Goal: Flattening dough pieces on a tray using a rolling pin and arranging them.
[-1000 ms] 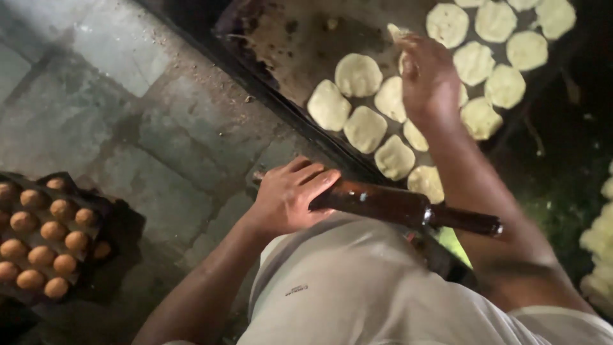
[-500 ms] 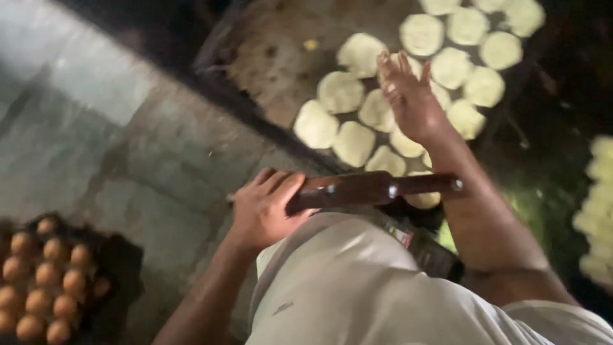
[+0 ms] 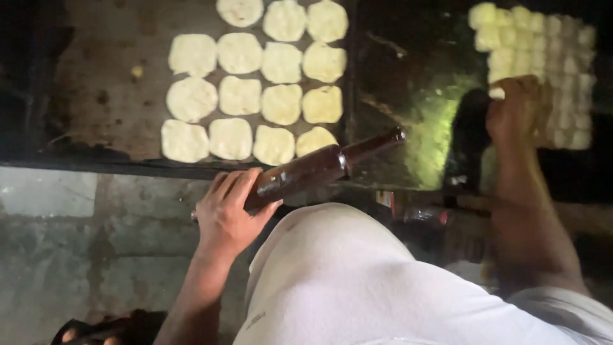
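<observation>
My left hand (image 3: 227, 211) grips a dark wooden rolling pin (image 3: 319, 169) at its near end; the pin points up and to the right, over the edge of the griddle. Several flattened dough rounds (image 3: 255, 96) lie in rows on the dark griddle (image 3: 102, 96). My right hand (image 3: 514, 105) reaches to the far right and touches a block of pale dough pieces (image 3: 543, 57), fingers curled at its near left edge. Whether it holds a piece is unclear through the blur.
A grey stone floor (image 3: 76, 243) lies to the left below the griddle. The corner of an egg tray (image 3: 96, 332) shows at the bottom left. My white shirt (image 3: 357, 287) fills the lower middle. A dark surface with a greenish sheen (image 3: 434, 128) separates the griddle and dough block.
My right hand left the dough rounds on the griddle and swung right to the block of dough pieces. The view shifted right, the egg tray slipped nearly out of frame. The left hand still holds the pin.
</observation>
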